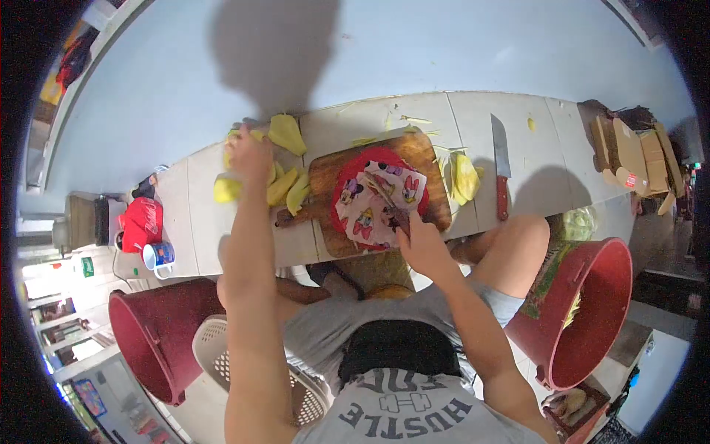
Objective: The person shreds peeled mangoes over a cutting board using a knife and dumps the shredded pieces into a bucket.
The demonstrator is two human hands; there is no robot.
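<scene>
My left hand (250, 154) reaches to the far left of the tiled counter, among peeled yellow-green fruit pieces (287, 135); blur hides whether its fingers grip one. Closed, my right hand (427, 244) holds a small hand tool (386, 195) with a narrow pale end, whose exact kind I cannot make out. It lies over a cartoon-print cloth (362, 198) on a red round thing (346, 177). Beneath these is a wooden cutting board (439, 203) with a handle. More peeled pieces (465, 179) and thin strips lie right of the board.
A knife with a red-brown handle (502, 196) lies on the right of the counter (543, 133). Red bins (151, 348) (621, 296) stand either side of my legs, with a white perforated basket (211, 344) by the left one. A mug (159, 257) stands at left, cardboard (629, 152) at right.
</scene>
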